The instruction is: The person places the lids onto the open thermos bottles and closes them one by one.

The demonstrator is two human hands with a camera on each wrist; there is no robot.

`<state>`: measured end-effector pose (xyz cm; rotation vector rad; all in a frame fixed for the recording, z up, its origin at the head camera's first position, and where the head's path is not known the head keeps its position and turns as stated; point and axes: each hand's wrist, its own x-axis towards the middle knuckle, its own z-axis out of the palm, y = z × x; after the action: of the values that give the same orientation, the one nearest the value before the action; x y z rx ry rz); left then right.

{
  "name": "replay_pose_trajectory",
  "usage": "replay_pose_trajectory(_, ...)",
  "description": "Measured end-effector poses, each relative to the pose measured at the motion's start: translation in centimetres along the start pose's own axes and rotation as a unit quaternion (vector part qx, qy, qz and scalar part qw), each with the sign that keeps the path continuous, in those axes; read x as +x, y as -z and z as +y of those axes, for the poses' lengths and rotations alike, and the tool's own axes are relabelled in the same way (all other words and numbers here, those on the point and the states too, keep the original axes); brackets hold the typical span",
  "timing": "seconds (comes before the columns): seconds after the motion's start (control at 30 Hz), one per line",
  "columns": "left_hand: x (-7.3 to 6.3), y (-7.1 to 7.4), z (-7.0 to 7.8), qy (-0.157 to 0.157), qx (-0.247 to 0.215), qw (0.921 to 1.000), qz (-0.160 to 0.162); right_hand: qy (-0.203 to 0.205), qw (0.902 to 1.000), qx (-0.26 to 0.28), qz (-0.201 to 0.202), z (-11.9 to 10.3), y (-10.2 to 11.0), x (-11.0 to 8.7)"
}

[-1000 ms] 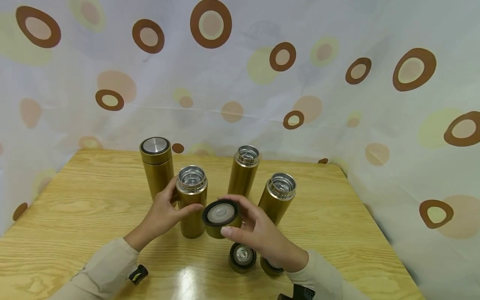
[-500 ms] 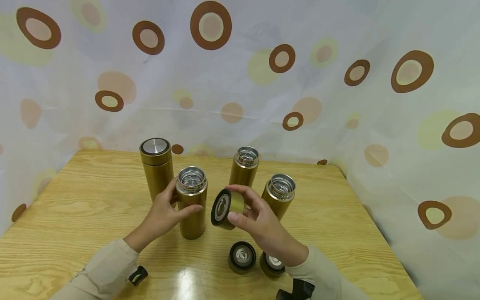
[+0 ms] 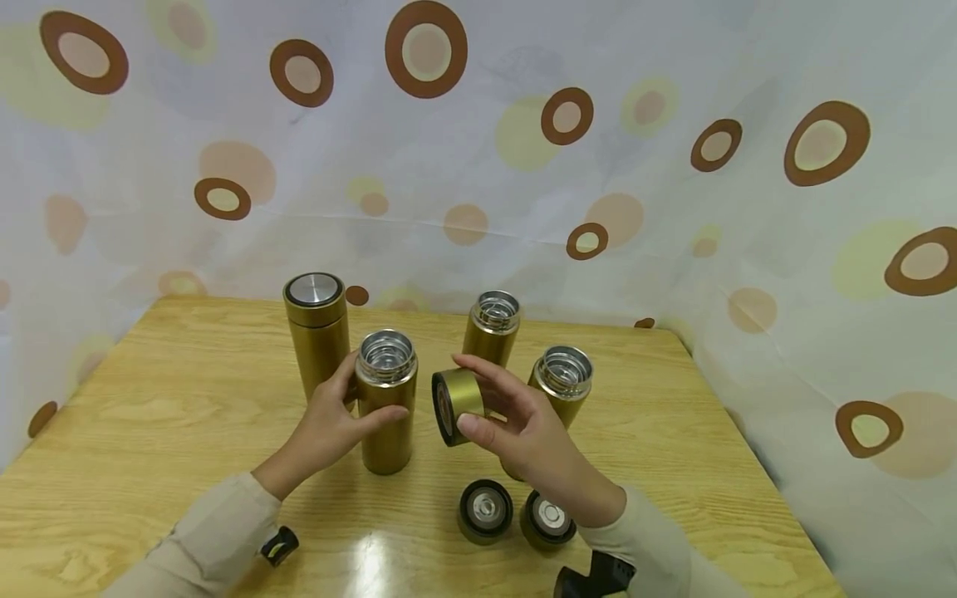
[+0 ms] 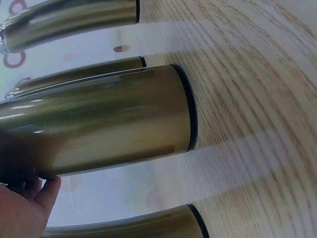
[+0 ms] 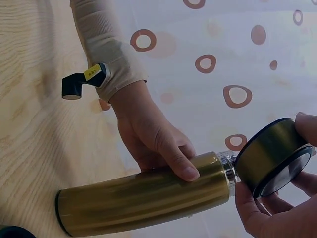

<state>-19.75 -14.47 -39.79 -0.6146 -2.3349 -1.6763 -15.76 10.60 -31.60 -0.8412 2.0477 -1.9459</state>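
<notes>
My left hand (image 3: 325, 428) grips the upper body of a gold thermos bottle (image 3: 386, 436), which stands upright with its steel mouth uncovered. The right wrist view shows the thumb of that hand lying along the bottle (image 5: 143, 201). Just right of the mouth, my right hand (image 3: 542, 444) pinches a gold lid (image 3: 465, 397) between thumb and fingers. The lid is held in the air, turned on its side, its black-rimmed underside facing the bottle. In the left wrist view, the bottle's black base (image 4: 192, 111) rests on the wood.
A capped thermos (image 3: 317, 357) stands behind my left hand. Two uncapped ones stand at the back (image 3: 489, 336) and on the right (image 3: 564, 399), partly behind my right hand. Two more lids (image 3: 484, 511) lie underside up near the front. A patterned cloth (image 3: 463, 166) hangs behind the table (image 3: 187, 390).
The lid in my right hand has turned from underside up onto its side, and that hand has risen slightly. My left hand and its bottle have stayed put.
</notes>
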Motion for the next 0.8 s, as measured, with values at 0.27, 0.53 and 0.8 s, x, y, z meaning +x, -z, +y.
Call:
replay_pose_trajectory(0.27, 0.2, 0.0, 0.1, 0.007, -0.001, 1.0000, -0.004, 0.063, 0.9937, -0.092, -0.002, -2.8, 0.2, 2.3)
replay_pose_trajectory(0.53, 0.2, -0.1, -0.1, -0.016, 0.004, 0.9999, 0.001, 0.095, 0.9713, -0.218, -0.011, -4.8, 0.3, 5.4)
replay_pose_trajectory(0.8, 0.0, -0.1, -0.1, -0.032, 0.005, 0.9995, 0.000, 0.123, 0.9344, -0.333, -0.035, -4.7, -0.1, 7.6)
